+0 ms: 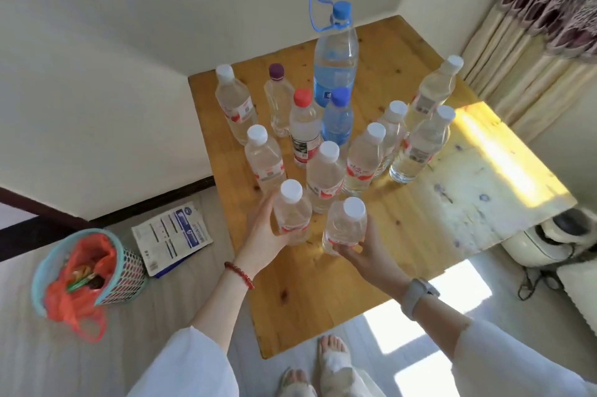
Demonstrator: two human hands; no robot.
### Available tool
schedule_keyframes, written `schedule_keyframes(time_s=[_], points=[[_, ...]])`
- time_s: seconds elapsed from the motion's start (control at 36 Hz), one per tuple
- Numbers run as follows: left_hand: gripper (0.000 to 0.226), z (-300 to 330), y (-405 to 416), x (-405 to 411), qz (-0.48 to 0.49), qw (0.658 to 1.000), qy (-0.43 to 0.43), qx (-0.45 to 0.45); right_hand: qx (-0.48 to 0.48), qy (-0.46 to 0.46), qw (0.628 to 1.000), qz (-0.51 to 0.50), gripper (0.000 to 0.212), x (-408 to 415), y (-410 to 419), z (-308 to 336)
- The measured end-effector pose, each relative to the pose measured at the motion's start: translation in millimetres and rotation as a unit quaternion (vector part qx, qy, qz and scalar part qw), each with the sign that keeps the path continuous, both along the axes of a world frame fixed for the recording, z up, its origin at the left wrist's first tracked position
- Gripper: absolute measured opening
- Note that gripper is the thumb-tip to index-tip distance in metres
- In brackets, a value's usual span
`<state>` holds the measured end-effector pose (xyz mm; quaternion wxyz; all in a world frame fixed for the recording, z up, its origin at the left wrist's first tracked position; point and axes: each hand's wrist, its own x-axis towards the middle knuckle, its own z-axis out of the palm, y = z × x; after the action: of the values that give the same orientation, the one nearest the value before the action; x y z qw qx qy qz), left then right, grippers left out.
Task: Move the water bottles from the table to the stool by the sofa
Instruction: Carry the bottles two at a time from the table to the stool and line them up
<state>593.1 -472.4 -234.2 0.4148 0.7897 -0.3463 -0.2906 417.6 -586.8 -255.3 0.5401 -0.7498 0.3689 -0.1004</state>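
Hands each hold a white-capped bottle on the table [323,283]: left grip [265,235] one bottle [290,214], right grip [365,251] another [345,225].

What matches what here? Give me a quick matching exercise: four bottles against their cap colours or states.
Column one:
1. big handled bottle
2. bottle by the left hand
3. bottle left of the small blue one
4. slim back-row bottle

Column two:
A. purple cap
B. held, white cap
C. blue cap, far back
D. red cap

Pairs: 1-C, 2-B, 3-D, 4-A.
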Motion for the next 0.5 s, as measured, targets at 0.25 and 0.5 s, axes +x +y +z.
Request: schedule_keyframes(time_s=[0.25, 0.5], points=[[0.073, -33.8, 6.5, 1.9, -0.025, 0.999, 0.035, 0.008, -0.018, 0.003, 1.000, -0.019, 0.059, -2.1, 9.5, 8.0], [0.064, 10.1, 22.6, -34.0, -0.062, 0.994, 0.021, -0.087, -0.068, 0.038, 0.989, -0.123, 0.075, -52.3, 62.1, 26.7]])
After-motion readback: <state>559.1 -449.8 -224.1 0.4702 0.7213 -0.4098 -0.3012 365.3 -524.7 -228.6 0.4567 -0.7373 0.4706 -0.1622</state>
